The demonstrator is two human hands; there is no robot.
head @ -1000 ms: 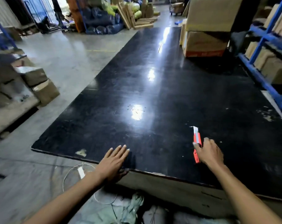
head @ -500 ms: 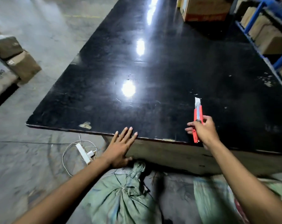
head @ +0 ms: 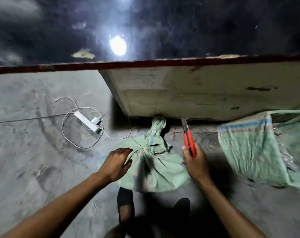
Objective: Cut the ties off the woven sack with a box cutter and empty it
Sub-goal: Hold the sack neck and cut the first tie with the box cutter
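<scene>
A pale green woven sack (head: 156, 170) stands on the concrete floor below the table's edge. Its neck (head: 157, 127) is bunched and tied, pointing toward the table. My left hand (head: 115, 163) rests on the sack's left shoulder with its fingers loosely bent; whether it grips the cloth is unclear. My right hand (head: 195, 162) grips a red box cutter (head: 188, 140) just right of the sack, its blade extended and pointing up toward the table, clear of the sack's neck.
The black table (head: 145, 65) overhangs a wooden panel (head: 197, 93) right behind the sack. A second green sack (head: 252, 148) lies flat at the right. A white power strip (head: 87, 121) with looped cables lies on the floor at the left. My feet (head: 125, 203) stand close to the sack.
The view tipped down from the tabletop to the floor. My left hand left the table's edge and came down onto the sack. My right hand lifted the cutter off the table and lowered it beside the sack.
</scene>
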